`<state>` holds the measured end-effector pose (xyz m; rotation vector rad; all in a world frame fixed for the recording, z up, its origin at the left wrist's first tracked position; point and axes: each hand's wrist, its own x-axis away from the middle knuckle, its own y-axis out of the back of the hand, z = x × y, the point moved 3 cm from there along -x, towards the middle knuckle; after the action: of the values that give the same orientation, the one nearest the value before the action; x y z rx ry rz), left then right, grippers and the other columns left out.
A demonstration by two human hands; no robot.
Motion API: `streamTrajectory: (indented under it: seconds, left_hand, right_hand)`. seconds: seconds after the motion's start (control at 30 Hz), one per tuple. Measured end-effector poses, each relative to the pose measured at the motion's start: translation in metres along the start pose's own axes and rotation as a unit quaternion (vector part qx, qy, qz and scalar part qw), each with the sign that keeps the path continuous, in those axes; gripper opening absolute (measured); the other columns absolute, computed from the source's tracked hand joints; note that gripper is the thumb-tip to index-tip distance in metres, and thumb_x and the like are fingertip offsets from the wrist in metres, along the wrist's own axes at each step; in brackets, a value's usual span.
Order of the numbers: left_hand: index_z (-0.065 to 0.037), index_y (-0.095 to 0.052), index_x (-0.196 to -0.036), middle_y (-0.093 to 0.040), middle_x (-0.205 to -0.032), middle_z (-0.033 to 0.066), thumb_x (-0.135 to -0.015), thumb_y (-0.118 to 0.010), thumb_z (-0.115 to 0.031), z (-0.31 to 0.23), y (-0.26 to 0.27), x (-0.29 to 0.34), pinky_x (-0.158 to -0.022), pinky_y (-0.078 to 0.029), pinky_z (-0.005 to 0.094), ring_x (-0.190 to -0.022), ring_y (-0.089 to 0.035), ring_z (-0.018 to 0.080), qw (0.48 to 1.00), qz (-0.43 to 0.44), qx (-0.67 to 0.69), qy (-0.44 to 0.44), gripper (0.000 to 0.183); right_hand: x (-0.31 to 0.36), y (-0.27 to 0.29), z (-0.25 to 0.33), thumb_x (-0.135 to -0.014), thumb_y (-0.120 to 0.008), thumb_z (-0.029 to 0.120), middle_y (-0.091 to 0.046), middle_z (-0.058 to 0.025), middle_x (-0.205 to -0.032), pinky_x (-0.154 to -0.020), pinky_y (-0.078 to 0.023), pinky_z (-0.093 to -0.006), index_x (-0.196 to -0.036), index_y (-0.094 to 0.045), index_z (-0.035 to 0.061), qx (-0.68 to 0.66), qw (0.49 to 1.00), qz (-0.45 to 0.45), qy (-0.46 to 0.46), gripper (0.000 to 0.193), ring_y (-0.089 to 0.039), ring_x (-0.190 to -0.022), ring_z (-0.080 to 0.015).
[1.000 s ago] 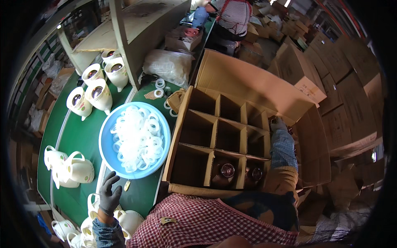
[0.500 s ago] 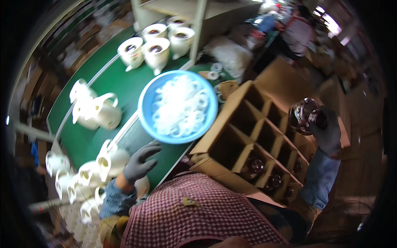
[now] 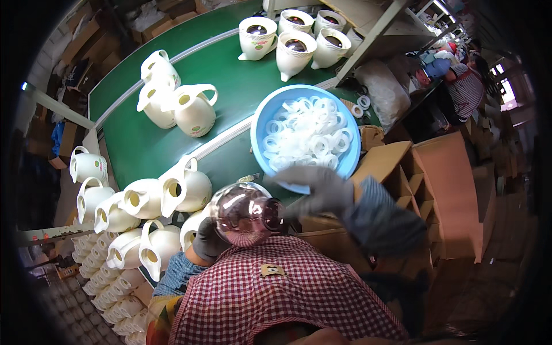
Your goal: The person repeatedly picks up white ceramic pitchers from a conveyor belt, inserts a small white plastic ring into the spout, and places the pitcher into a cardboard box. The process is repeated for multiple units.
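My left hand [image 3: 210,238], in a grey glove, grips a shiny, dark, mirrored glass flask liner [image 3: 241,215] from its left side, in front of my apron. The liner lies on its side with its short neck pointing right. My right hand [image 3: 322,192], also gloved in grey and slightly blurred, is beside that neck and over the near rim of a blue basin [image 3: 259,138]. Its fingers and thumb are apart, with nothing visible between them. White translucent rings [image 3: 313,129] fill the basin.
Cream jug bodies [image 3: 195,112] stand or lie on the green table [image 3: 129,135]. At the far side, several upright ones [image 3: 296,52] hold dark liners. A divided cardboard box [image 3: 397,167] is at my right, under my right arm. A person [image 3: 463,89] is farther off.
The liner has come from above the box at the right to in front of me, and my left hand now holds it. My right hand has moved left to the basin. The view has shifted.
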<state>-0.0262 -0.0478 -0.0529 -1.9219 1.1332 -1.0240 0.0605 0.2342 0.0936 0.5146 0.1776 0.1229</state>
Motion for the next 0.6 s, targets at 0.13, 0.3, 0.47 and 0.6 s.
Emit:
streamTrajectory:
  seconds: [0.13,0.3,0.47,0.6]
  left_hand:
    - [-0.011,-0.04,-0.157,-0.046,-0.157,0.0145,-0.081,-0.074,-0.069,-0.019,0.02,-0.023,-0.121,-0.039,0.0519,-0.143,-0.046,0.033,0.996,0.003,0.027,-0.082,0.101]
    - [-0.01,-0.047,-0.152,-0.053,-0.152,0.0124,-0.085,-0.077,-0.056,-0.024,0.019,-0.037,-0.119,-0.041,0.0498,-0.14,-0.051,0.0306,0.984,-0.02,0.112,-0.136,0.087]
    - [-0.011,-0.047,-0.152,-0.052,-0.153,0.0135,-0.084,-0.073,-0.064,-0.016,0.041,-0.027,-0.119,-0.04,0.0525,-0.14,-0.051,0.0314,0.986,-0.076,0.084,-0.123,0.09]
    - [-0.011,-0.05,-0.15,-0.054,-0.151,0.013,-0.085,-0.074,-0.06,-0.015,0.034,-0.027,-0.117,-0.043,0.0516,-0.137,-0.054,0.0309,0.985,-0.042,0.12,-0.116,0.085]
  right_hand:
    - [-0.058,0.06,-0.134,-0.101,-0.05,0.048,-0.071,-0.013,-0.117,-0.102,-0.049,-0.044,-0.12,-0.073,0.0156,0.367,0.875,0.009,-0.316,0.044,-0.067,-0.113,-0.032]
    - [-0.118,0.024,-0.251,-0.1,-0.056,0.044,-0.063,-0.0098,-0.144,-0.11,-0.045,-0.0467,-0.134,-0.067,0.0176,0.418,0.75,0.115,-0.499,0.045,-0.06,-0.132,-0.0284]
    - [-0.126,0.004,-0.299,-0.1,-0.061,0.036,-0.066,-0.009,-0.14,-0.107,-0.049,-0.0461,-0.134,-0.069,0.017,0.442,0.709,0.139,-0.532,0.04,-0.061,-0.132,-0.0273]
    - [-0.13,0.039,-0.257,-0.098,-0.066,0.03,-0.073,-0.0096,-0.126,-0.092,-0.056,-0.0425,-0.131,-0.071,0.0113,0.416,0.766,0.088,-0.482,0.038,-0.071,-0.111,-0.0273]
